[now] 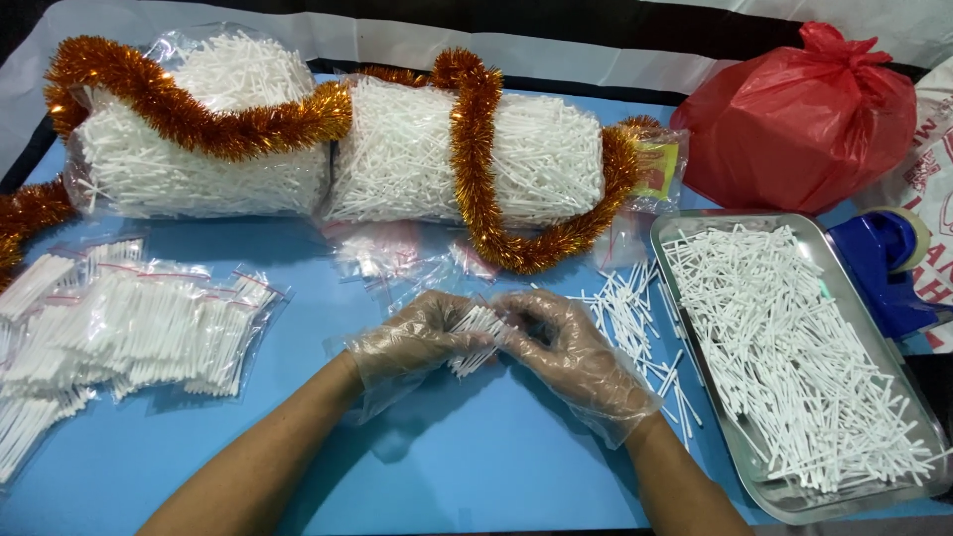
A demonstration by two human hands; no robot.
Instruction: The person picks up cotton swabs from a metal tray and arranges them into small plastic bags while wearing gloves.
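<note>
A small bundle of white sticks [476, 335] sits at the centre of the frame, slightly below the middle. The sticks are thin, short, straight and uniform, packed side by side and roughly parallel. The bundle lies tilted, its lower end pointing down-left and its upper end up-right. It is raised above the blue counter [476, 467].

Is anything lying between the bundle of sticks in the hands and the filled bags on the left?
Nothing visible: only bare blue table separates the bundle of sticks from the filled bags.
</note>
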